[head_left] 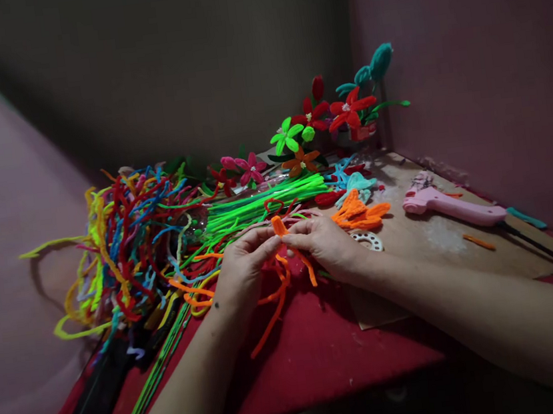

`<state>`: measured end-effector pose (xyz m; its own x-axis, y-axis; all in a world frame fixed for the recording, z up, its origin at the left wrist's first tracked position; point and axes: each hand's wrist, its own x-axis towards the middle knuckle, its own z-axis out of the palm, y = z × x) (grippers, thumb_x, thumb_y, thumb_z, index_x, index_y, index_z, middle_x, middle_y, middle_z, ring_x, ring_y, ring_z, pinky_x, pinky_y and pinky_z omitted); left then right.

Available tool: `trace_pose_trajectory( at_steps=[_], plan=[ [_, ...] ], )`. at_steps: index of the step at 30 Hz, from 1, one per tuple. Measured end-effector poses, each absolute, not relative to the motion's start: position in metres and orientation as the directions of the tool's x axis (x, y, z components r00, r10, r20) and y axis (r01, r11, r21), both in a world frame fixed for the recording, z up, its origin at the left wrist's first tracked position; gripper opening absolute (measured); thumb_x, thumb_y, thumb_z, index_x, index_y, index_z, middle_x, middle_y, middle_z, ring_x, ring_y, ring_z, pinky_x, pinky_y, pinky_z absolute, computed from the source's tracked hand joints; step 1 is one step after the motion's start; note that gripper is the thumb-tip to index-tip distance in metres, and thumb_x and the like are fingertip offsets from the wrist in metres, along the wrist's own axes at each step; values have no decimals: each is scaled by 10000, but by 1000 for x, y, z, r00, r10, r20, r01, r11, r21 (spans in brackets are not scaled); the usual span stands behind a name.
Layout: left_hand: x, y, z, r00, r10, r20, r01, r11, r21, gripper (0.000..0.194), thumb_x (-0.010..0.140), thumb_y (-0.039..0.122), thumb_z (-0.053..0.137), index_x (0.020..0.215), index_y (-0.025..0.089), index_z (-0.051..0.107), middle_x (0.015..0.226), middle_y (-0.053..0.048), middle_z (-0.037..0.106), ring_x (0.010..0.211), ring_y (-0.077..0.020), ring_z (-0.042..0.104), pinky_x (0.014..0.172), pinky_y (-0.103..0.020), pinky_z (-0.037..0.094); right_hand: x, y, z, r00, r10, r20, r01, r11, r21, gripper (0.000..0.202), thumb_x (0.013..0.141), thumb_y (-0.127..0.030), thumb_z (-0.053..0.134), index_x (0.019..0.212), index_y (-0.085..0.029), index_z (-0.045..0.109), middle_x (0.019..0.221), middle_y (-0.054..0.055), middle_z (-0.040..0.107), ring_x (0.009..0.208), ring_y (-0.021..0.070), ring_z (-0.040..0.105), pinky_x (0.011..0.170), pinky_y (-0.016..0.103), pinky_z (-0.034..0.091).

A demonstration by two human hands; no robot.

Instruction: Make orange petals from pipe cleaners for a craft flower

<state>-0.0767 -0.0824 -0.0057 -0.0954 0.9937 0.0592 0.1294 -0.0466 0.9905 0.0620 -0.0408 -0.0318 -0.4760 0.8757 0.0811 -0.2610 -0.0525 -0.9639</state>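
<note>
Over the front of the red-covered table (370, 356), both hands meet around an orange pipe cleaner piece (279, 226). My left hand (243, 261) pinches its left side with thumb and index finger. From the right, my right hand (322, 242) pinches the same piece, its fingers closed. The piece's folded top sticks up between the fingertips, and loose orange ends hang below the hands. Just right of my right hand lie orange petal shapes (360, 211) and a white ring with holes (367, 241).
A tangled multicoloured pipe cleaner heap (125, 246) is at left, with green stems (160, 369) before it. Bright green pipe cleaners (266, 201) lie behind the hands. Pipe cleaner flowers (345, 112) stand at the back. A pink glue gun (450, 204) rests on a brown board (427, 249) at right.
</note>
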Motion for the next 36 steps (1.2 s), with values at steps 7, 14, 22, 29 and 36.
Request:
trace_pose_trajectory(
  at_steps=[7,14,22,29,36],
  plan=[
    [-78,-82,-6,-72,997,33,48,-29,998,225,667,280,694,829,129,656,845,-55,656,665,-129,589,669,-261,462,63,-41,-33,-526,845,92,-219,-31,-975,92,619,-198,599,567,-122,600,488,-23,504,449,69,387,479,230,291],
    [-79,-82,-5,-113,989,96,166,-77,983,116,645,217,701,720,132,678,683,-12,621,630,-99,530,648,-220,432,63,-43,-33,-525,849,57,-150,-26,-988,114,622,-205,579,545,-123,590,453,-27,483,435,72,373,466,233,271],
    [-80,-80,-11,-110,975,193,175,-172,969,70,647,203,697,693,158,668,720,4,576,675,-100,512,667,-223,421,65,-46,-27,-527,844,105,-197,-1,-980,180,646,-221,537,488,-141,512,449,-41,426,444,67,340,470,233,263],
    [-77,-81,-9,-120,972,201,234,-169,957,102,655,245,698,710,161,680,739,0,595,701,-107,524,681,-214,426,63,-46,-34,-488,869,85,-202,-17,-979,180,661,-214,538,505,-152,472,456,-54,380,445,64,296,446,228,219],
    [-74,-83,0,-105,990,99,131,-85,988,206,674,303,688,818,156,679,780,-20,657,695,-122,568,682,-236,455,63,-48,-33,-503,848,169,-197,78,-977,259,732,-298,514,524,-156,453,492,-51,371,470,67,289,464,234,216]
  ],
)
